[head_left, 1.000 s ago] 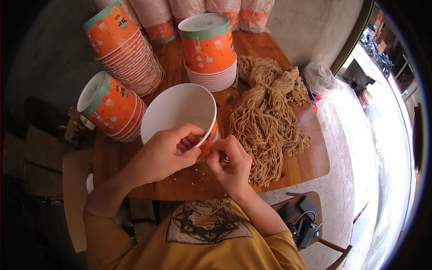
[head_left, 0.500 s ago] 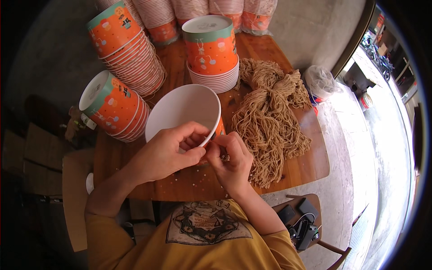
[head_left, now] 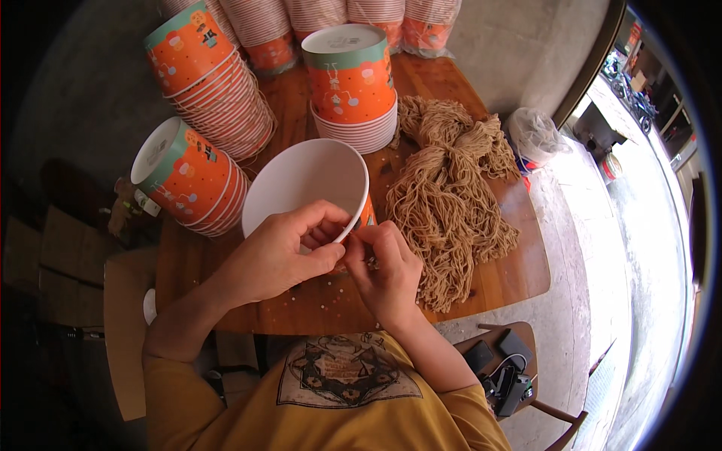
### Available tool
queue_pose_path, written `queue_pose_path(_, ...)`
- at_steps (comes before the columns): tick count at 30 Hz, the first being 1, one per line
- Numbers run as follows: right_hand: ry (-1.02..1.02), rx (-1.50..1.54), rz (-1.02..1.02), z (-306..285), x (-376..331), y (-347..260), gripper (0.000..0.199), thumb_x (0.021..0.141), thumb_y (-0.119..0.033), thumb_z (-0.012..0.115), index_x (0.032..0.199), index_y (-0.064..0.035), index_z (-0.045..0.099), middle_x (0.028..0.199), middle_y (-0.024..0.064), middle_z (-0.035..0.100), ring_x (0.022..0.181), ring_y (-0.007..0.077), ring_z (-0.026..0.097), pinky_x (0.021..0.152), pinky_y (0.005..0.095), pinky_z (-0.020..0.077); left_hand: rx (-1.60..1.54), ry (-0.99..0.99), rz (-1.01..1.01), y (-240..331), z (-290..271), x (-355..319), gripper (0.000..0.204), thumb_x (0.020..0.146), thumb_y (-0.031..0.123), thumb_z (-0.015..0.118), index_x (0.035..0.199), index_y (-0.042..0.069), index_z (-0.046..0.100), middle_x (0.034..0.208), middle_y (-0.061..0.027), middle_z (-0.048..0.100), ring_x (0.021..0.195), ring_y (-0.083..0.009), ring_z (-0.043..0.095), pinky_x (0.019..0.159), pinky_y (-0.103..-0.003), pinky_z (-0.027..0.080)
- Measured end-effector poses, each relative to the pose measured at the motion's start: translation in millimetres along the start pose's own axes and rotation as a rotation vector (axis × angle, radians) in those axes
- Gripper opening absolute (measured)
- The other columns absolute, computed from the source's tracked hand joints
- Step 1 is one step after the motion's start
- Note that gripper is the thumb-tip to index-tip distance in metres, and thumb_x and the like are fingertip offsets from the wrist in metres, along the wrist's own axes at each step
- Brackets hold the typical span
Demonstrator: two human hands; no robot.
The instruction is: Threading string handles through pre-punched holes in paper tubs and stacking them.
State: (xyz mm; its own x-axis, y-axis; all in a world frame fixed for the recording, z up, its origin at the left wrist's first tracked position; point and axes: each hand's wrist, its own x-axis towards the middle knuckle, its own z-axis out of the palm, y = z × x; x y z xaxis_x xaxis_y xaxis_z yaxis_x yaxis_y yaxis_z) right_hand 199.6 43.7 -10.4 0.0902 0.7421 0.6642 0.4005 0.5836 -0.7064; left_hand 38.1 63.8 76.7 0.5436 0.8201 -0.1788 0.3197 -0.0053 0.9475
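Note:
A paper bucket (head_left: 301,177), white inside and orange outside, tilts on the table with its mouth toward me. My left hand (head_left: 278,248) grips its near right rim, fingers inside and thumb at the outer edge. Against that same rim, from outside, my right hand (head_left: 387,270) is closed in a pinch. Whatever lies between its fingertips is too small and hidden to make out. Just right of that hand a large bundle of tan cord (head_left: 447,203) is spread in loose loops.
Upside-down stacks of orange buckets stand at the far left (head_left: 210,83), near left (head_left: 192,177) and back middle (head_left: 350,86). Bagged bucket stacks (head_left: 429,26) line the wall. Small pale bits dot the wooden table (head_left: 519,248). A chair (head_left: 519,342) holding electronics is at lower right.
Both hands stay at the bucket's rim in nearly the same pose. My right fingers have shifted only slightly.

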Motion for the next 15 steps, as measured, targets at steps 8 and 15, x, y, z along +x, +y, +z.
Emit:
queue_pose_path(8, -0.046, -0.111, -0.072, -4.9, -1.7, 1.4, 0.021, 0.080, 0.001, 0.071, 0.093, -0.0046, 0.056, 0.078, 0.0094, 0.057, 0.061, 0.0258, 0.060, 0.053, 0.0344, 0.0478, 0.005, 0.069, 0.038, -12.5, 1.2, 9.5, 0.014, 0.099, 0.009, 0.052, 0.108, 0.000, 0.058, 0.090, -0.0011, 0.062, 0.084, -0.0060, 0.056, 0.076, -0.024, 0.049)
queue_pose_path(15, -0.085, -0.155, -0.046, -10.6, -4.9, 3.3, 0.018, 0.083, 0.002, 0.067, 0.095, -0.0048, 0.055, 0.079, 0.0097, 0.057, 0.062, 0.0270, 0.061, 0.054, 0.0353, 0.0485, 0.279, 0.095, 0.096, -16.4, 8.2, 25.0, 0.011, 0.096, 0.010, 0.055, 0.097, -0.001, 0.052, 0.086, -0.0088, 0.062, 0.078, -0.0186, 0.061, 0.072, -0.033, 0.049)
